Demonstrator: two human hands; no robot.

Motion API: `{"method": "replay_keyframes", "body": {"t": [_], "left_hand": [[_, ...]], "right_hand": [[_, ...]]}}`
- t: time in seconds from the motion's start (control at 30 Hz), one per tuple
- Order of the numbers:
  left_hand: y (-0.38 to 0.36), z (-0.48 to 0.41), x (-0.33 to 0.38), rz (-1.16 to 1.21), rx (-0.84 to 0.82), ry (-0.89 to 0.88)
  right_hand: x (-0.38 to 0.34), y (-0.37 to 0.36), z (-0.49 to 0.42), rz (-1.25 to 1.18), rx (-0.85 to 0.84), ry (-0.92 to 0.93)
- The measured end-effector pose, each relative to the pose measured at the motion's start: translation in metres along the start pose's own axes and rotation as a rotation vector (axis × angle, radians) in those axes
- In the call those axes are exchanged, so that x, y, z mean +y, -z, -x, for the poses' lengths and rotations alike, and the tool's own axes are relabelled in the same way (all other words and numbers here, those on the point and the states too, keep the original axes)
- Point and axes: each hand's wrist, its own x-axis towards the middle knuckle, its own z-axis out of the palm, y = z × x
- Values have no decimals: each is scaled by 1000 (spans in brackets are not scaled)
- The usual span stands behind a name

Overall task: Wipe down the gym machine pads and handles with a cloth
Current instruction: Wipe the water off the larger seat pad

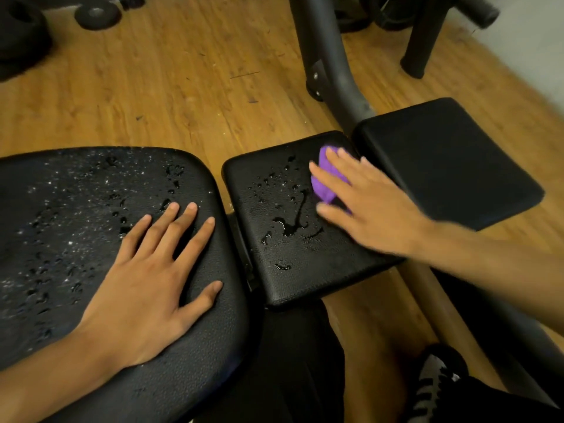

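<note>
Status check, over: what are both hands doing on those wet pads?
Left hand flat on big wet pad. Right hand pressing purple cloth onto middle pad, water drops beside it. Nothing blocking.

We ran one wide-angle head cam. It faced fwd and down, close above the machine pads point(305, 279), w/ wood floor point(183, 87) at frame top.

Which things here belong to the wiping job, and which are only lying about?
For the job:
cloth, pressed under the right hand
middle pad, wet with drops
large pad, wet, with the left hand flat on it
right pad

Lying about:
weight plate on the floor
shoe
</note>
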Motion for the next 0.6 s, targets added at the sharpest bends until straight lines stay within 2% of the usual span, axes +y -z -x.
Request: {"method": "replay_keyframes", "body": {"t": [0.1,0.2,0.3,0.5,0.6], "left_hand": [[1,0,0,1,-11,5],[2,1,1,0,-7,7],[3,0,1,1,-12,11],[2,0,1,-1,-14,13],[3,0,2,-4,-14,16]], "right_hand": [[18,-1,-64,-36,63,-84],[20,-6,-90,-65,99,-138],[17,-6,-62,-86,109,-91],[-13,-10,74,53,67,89],[-3,-3,69,51,22,202]]}}
